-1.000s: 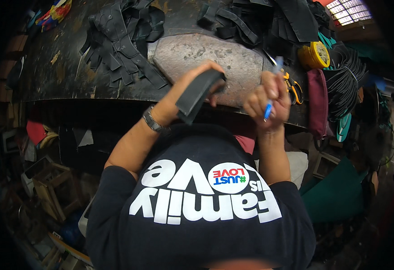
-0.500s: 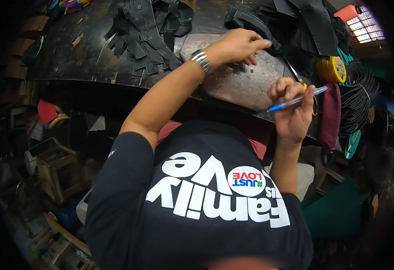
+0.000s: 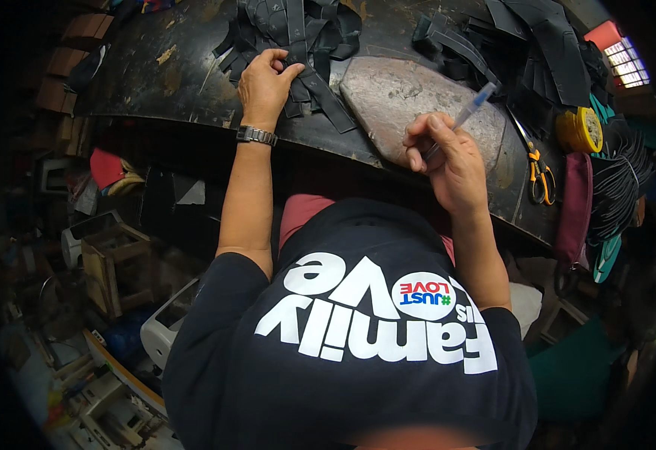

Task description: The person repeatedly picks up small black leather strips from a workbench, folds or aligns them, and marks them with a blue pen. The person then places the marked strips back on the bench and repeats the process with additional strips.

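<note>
My left hand (image 3: 265, 91), with a metal watch on its wrist, is at the near left side of a pile of black strips (image 3: 319, 90). Its thumb and fingers close on one of these strips, partly hidden by the fingertips. My right hand (image 3: 454, 166) grips a blue pen (image 3: 472, 106), whose blue end points up and away. This hand hovers over the near right part of a worn, grey-brown flat slab (image 3: 395, 97) on the dark table. The pen's lower end is hidden among the fingers.
Orange-handled scissors (image 3: 541, 178) lie right of the slab. More black pieces (image 3: 538, 52) are heaped behind them. A yellow tub (image 3: 579, 130), a maroon pouch (image 3: 574, 210) and a bundle of black cords (image 3: 624, 169) stand at the right. The table's near edge (image 3: 328, 150) curves before me.
My left hand has moved left from above the slab to the pile of black strips and closed on one. My right hand has shifted left with the pen, which now points upward.
</note>
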The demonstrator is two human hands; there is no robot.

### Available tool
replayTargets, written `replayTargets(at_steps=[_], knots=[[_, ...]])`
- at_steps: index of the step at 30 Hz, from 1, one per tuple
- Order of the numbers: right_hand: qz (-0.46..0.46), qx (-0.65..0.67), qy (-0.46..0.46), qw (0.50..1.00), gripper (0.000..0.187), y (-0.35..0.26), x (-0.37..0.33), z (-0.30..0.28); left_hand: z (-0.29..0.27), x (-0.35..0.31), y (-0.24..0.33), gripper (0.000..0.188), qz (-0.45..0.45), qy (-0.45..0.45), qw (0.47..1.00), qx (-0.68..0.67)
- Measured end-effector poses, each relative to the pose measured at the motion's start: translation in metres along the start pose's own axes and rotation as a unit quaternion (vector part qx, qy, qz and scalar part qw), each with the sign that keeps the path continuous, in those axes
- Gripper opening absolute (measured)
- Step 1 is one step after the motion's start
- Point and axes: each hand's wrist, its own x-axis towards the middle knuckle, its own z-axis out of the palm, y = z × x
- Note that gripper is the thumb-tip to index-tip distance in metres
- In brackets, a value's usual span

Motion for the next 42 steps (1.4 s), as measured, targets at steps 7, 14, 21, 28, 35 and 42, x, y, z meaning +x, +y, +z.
replayTargets(at_steps=[7, 14, 21, 28, 35, 42], knots=[[0.02, -0.036, 0.097, 0.994, 0.03, 0.0, -0.001, -0.005, -0.013, -0.032, 0.062, 0.017, 0.107, 0.003, 0.938, -0.33], [0.01, 0.09, 0.149, 0.985, 0.017, 0.009, 0.008, -0.018, -0.004, -0.087, 0.125, 0.019, 0.191, -0.127, 0.904, -0.361], [-0.007, 0.025, 0.074, 0.997, 0.018, 0.003, -0.005, -0.025, -0.01, -0.123, 0.113, 0.038, -0.065, -0.403, 0.779, -0.475], [-0.004, -0.149, 0.04, 0.988, 0.022, -0.007, -0.015, -0.028, 0.015, -0.123, 0.111, 0.021, -0.175, -0.359, 0.688, -0.606], [-0.058, 0.004, 0.153, 0.987, 0.023, -0.009, 0.007, -0.038, 0.02, -0.074, 0.123, 0.028, -0.167, -0.367, 0.658, -0.637], [-0.075, -0.113, 0.13, 0.982, 0.016, -0.006, 0.001, -0.037, 0.017, -0.069, 0.112, 0.017, -0.027, -0.355, 0.765, -0.537]])
